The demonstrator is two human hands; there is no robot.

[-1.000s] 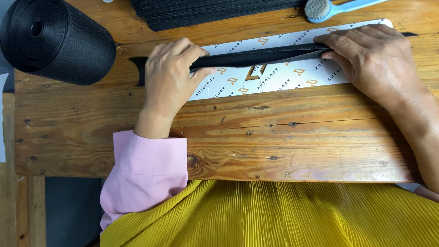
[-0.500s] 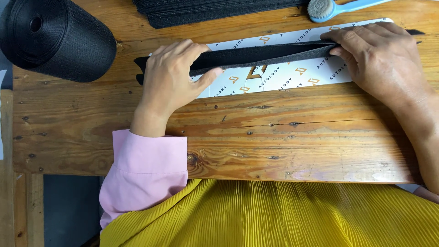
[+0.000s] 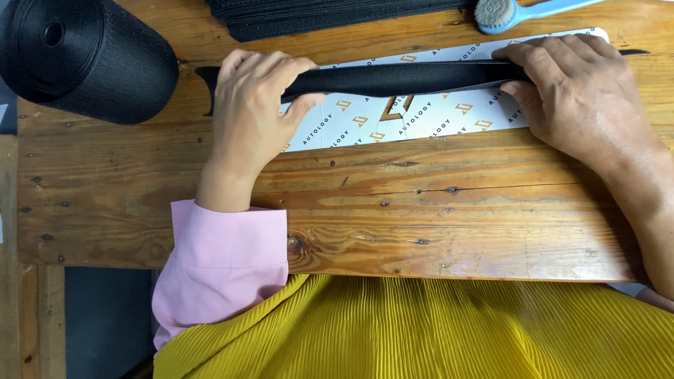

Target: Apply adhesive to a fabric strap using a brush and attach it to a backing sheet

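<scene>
A long black webbing strap point(image 3: 407, 77) lies across a white printed card strip point(image 3: 421, 116) on the wooden table point(image 3: 393, 217). My left hand point(image 3: 253, 116) pinches the strap's left part between thumb and fingers. My right hand point(image 3: 576, 98) grips the strap's right part, fingers curled over it. The strap looks folded lengthwise between the two hands. Its left end pokes out past my left hand.
A big roll of black webbing point(image 3: 84, 56) sits at the table's far left corner. A stack of black straps point(image 3: 330, 14) lies along the far edge. A blue-handled brush point(image 3: 512, 10) rests at the far right. Yellow pleated cloth point(image 3: 435, 330) covers my lap.
Both hands have lifted the strap slightly off the card and folded it narrower. The left hand's grip has shifted from flat pressing to pinching.
</scene>
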